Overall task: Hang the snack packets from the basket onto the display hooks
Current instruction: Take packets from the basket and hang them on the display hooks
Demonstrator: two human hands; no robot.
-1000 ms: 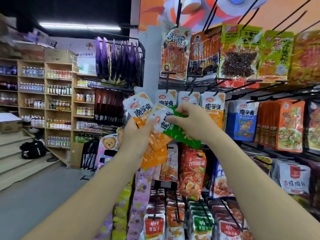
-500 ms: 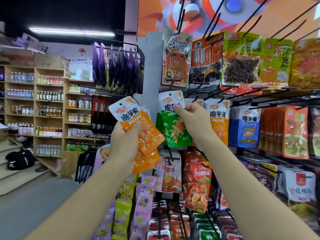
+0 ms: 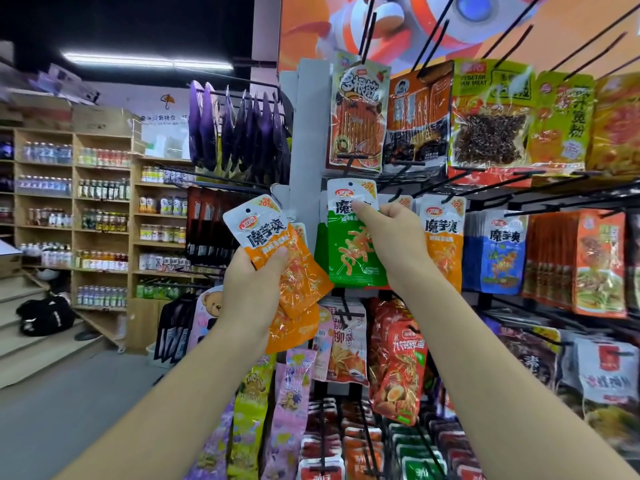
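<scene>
My left hand (image 3: 254, 289) grips a small bunch of orange snack packets (image 3: 277, 258), fanned out and tilted, left of the rack. My right hand (image 3: 394, 237) pinches a green snack packet (image 3: 353, 244) near its white top and holds it upright against the rack, just under a black display hook (image 3: 349, 161). Whether the hook passes through the packet's hole cannot be told. Orange packets of the same brand (image 3: 443, 244) hang right beside my right hand. The basket is out of view.
Blue packets (image 3: 502, 251) and red-orange packs (image 3: 599, 261) hang further right. Larger snack bags (image 3: 360, 116) fill the row above, more packets (image 3: 398, 368) the rows below. Purple bags (image 3: 239, 129) hang at left. Wooden shelves of bottles (image 3: 100, 216) and steps with a black bag (image 3: 45, 317) lie at far left.
My right hand drew the green packet out of the bunch and raised it upright to the rack. My left hand drifted a little left with the orange packets.
</scene>
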